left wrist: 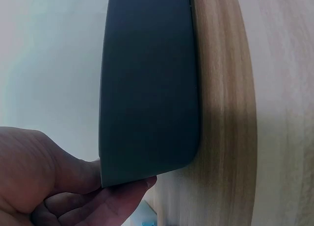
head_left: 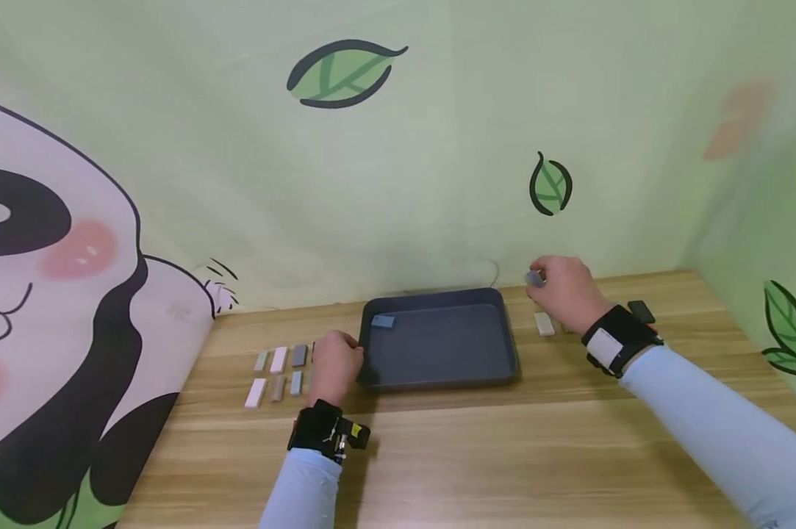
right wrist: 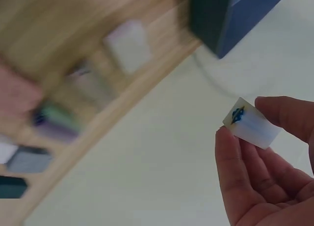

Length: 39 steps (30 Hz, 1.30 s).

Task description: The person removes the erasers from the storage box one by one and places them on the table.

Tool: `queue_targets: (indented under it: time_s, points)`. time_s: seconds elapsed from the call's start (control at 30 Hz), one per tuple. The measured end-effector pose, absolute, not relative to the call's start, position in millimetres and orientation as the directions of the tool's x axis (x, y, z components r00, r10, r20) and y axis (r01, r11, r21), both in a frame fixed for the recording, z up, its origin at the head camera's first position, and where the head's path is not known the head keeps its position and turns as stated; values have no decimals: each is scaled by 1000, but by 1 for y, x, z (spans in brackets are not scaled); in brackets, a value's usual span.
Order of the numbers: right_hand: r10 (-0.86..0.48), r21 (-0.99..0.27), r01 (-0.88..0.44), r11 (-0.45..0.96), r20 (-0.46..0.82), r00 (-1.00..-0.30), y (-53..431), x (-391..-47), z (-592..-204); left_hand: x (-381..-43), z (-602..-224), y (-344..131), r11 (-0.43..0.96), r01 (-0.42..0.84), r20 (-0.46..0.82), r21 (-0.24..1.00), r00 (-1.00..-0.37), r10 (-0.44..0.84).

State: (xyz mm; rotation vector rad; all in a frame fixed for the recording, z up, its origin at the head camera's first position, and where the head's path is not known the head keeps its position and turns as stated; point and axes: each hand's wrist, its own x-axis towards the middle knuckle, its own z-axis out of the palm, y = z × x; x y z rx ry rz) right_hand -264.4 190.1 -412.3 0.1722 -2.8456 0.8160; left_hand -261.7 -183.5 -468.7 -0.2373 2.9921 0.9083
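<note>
A dark rectangular tray [head_left: 437, 345] lies on the wooden table with one blue block [head_left: 383, 322] in its back left corner. At its left side, my left hand [head_left: 335, 365] pinches the tray wall, thumb at the rim and fingers on the outer face; the left wrist view shows this hand [left wrist: 73, 187] at the tray end [left wrist: 147, 103]. Above the table, right of the tray, my right hand [head_left: 566, 292] holds a small pale blue block [head_left: 535, 278] between thumb and fingertips. A blue and yellow mark shows on that block [right wrist: 251, 124] in the right wrist view.
Left of the tray, several small blocks stand in two rows, among them a white block [head_left: 255, 393] and a grey block [head_left: 299, 355]. Near my right hand are another white block [head_left: 544, 324] and a black block [head_left: 641, 311]. A printed cloth wall [head_left: 437, 184] rises behind the table.
</note>
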Motion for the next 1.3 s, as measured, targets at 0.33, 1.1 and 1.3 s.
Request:
queue_targets:
  time_s: [0.33,1.1,1.3]
  points:
    - [26,-506,-49,861,140,-990,227,-235,-445,-264,-466,-186,833,-87,14,546,-993,-113]
    - [52,-426,10,905,87,-995,225,-218,-477,-262,-473,-186,812,-120,-17,572,-991,-134]
    - [54,-418,14,908,83,-995,224,-215,-475,-262,-473,-186,813,-125,-22,569,-990,-136]
